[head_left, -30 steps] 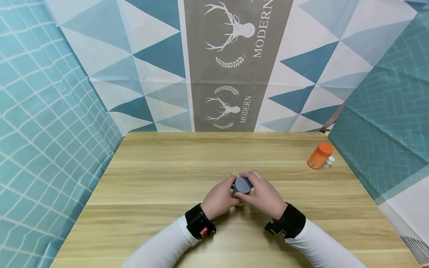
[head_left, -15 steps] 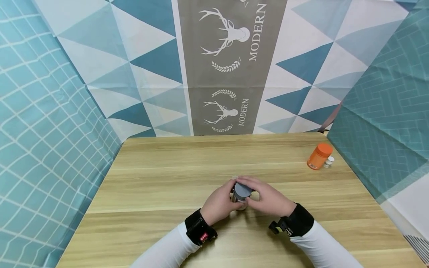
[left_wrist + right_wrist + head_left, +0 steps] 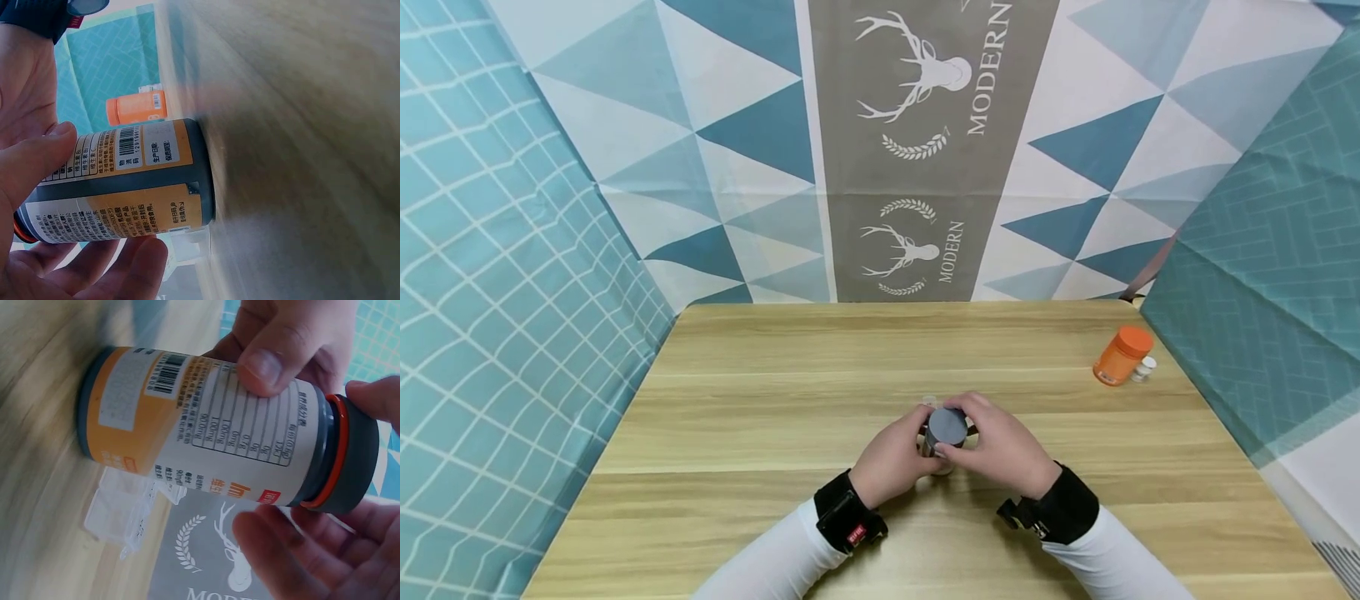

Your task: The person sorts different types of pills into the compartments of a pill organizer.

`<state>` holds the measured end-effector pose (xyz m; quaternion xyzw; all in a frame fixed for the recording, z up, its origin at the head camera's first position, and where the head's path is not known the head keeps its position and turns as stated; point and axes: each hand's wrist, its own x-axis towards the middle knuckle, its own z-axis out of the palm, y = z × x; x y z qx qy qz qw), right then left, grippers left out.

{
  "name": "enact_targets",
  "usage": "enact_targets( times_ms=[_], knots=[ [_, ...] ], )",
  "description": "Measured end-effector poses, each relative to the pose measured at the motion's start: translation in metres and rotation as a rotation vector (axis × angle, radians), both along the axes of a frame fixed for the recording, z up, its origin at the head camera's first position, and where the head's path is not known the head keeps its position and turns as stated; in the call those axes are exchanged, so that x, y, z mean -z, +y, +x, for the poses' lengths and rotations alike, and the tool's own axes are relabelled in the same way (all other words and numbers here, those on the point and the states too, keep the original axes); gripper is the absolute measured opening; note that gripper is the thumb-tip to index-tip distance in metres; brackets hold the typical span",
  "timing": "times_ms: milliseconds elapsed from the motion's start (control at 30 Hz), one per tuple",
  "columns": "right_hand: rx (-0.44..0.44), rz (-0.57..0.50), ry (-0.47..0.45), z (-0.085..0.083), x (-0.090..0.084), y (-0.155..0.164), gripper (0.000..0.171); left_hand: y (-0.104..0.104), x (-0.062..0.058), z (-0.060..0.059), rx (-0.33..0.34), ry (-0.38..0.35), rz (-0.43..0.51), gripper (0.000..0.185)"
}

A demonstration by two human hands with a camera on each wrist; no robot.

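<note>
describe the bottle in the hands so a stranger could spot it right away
On the wooden table, near the front middle, both hands hold an upright bottle. It is dark grey with an orange-and-white label and grey cap, unlike the all-orange bottle at the far right.

Both hands (image 3: pixel 951 446) seemingly curled, touching

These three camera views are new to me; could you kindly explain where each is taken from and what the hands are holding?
No machine here: a person works bare-handed. The wide picture comes from a head camera looking down at a wooden table. The other two come from cameras strapped to each wrist. The left hand grips the body of a dark supplement bottle standing on the table, while the right hand curls its fingers round its grey cap. A small clear plastic piece lies just behind the bottle. At the far right stand an orange bottle and a tiny white vial.
</note>
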<state>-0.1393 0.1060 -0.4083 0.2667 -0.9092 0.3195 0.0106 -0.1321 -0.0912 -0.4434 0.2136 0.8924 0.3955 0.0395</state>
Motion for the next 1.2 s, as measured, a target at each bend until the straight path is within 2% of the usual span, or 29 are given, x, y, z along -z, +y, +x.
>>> enact_targets(
  times_ms=[167,533,900,1200],
  knots=[
    [0.047,0.07,0.059,0.0022,-0.0013,-0.0033,0.054,-0.0014,0.0004,-0.0006,0.004,-0.001,0.005,0.052],
    [-0.054,0.116,0.108,0.0034,-0.0078,-0.0056,0.051,-0.0038,-0.0005,-0.0006,0.014,0.039,-0.017,0.055],
    [0.019,0.099,0.109,0.0039,0.0002,-0.0086,0.051,-0.0036,-0.0007,-0.0013,0.008,0.023,-0.014,0.049],
    [-0.107,0.1,0.093,0.0009,-0.0044,-0.0061,0.054,-0.0036,-0.001,-0.0003,0.01,0.039,-0.014,0.057]
  ],
)
